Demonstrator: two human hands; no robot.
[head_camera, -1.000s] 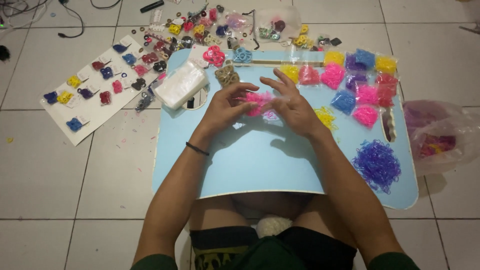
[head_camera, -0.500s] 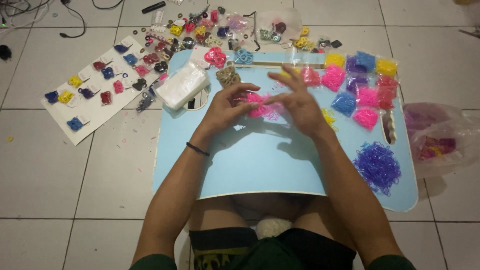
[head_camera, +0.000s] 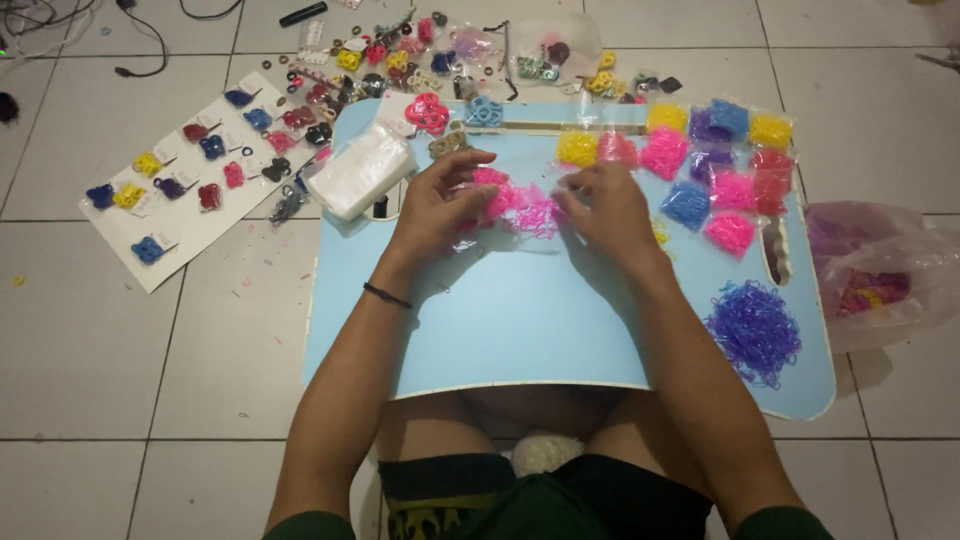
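Head view: both hands sit mid-desk over a small heap of pink bands (head_camera: 520, 205). The left hand (head_camera: 440, 200) has its grip closed on the left end of the heap; the right hand (head_camera: 605, 205) rests fingers-down at the other end, and I cannot tell whether it pinches anything. The bands look light and springy, so a slipped pinch could flick them across the light blue desk (head_camera: 520, 320) toward the purple pile (head_camera: 752, 330) or onto the tiled floor (head_camera: 120, 350).

Both hands (head_camera: 520, 205) on pink bands (head_camera: 530, 212)
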